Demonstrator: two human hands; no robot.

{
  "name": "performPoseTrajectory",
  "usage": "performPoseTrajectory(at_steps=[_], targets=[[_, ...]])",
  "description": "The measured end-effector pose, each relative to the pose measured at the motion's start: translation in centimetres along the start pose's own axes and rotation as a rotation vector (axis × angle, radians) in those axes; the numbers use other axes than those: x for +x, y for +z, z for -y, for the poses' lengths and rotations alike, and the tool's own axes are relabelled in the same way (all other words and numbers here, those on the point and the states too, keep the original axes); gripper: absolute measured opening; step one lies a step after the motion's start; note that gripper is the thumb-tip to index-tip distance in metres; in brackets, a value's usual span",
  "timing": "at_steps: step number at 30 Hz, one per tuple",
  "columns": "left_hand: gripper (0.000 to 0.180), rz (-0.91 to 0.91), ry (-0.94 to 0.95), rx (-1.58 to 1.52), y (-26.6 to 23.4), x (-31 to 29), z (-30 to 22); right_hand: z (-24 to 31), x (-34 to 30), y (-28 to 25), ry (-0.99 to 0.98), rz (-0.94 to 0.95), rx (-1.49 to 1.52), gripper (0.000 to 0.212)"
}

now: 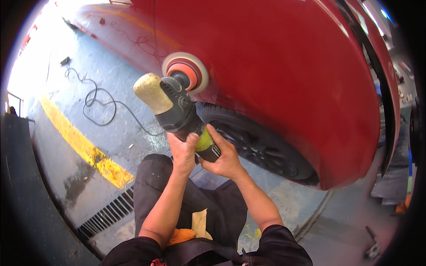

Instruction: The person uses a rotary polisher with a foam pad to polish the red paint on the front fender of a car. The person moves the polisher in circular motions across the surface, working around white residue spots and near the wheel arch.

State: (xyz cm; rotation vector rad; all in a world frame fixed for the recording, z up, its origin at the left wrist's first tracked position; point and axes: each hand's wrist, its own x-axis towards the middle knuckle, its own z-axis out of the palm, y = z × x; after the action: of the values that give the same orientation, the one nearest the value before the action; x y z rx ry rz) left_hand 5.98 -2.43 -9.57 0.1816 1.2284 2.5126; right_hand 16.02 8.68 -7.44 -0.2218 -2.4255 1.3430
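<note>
Both my hands hold a cordless-looking black and green car polisher [177, 113] by its body. My left hand [182, 153] is closed round its near left side; my right hand [224, 155] grips the green and black rear end. The polisher's round pad [202, 73], pale-rimmed with an orange backing, faces the red car panel [266, 57] low on the fender, ahead of the wheel; whether it touches is hard to tell. A worn tan cover [153, 93] wraps the polisher's head on the left. The dark wheel [262, 146] sits just right of my hands.
A black cable [100, 91] lies in loops across the blue-grey floor at the left. Near it runs a yellow floor stripe [84, 144] and a slotted drain grate [108, 215]. An orange cloth [181, 235] and a tan cloth [199, 223] rest in my lap. A tool [372, 244] lies at lower right.
</note>
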Motion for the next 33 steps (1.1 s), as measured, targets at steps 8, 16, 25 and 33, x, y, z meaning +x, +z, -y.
performPoseTrajectory(at_steps=[8, 16, 25, 33], targets=[[0.072, -0.261, -0.017, 0.148, 5.6, 4.1, -10.0, 8.1, 5.1, -2.5, 0.120, 0.090, -0.057, 0.103], [0.098, -0.271, -0.047, 0.310, 16.0, 9.3, -24.2, 20.3, 12.8, -6.8, 0.080, -0.055, -0.027, 0.103], [0.082, -0.458, -0.101, 0.069, 11.7, 9.3, -19.9, 18.4, 13.1, -6.6, 0.173, 0.222, -0.097, 0.106], [0.065, -0.536, -0.102, 0.052, 15.7, 0.7, -12.4, 16.9, 7.5, -15.2, 0.378, 0.426, 0.049, 0.105]])
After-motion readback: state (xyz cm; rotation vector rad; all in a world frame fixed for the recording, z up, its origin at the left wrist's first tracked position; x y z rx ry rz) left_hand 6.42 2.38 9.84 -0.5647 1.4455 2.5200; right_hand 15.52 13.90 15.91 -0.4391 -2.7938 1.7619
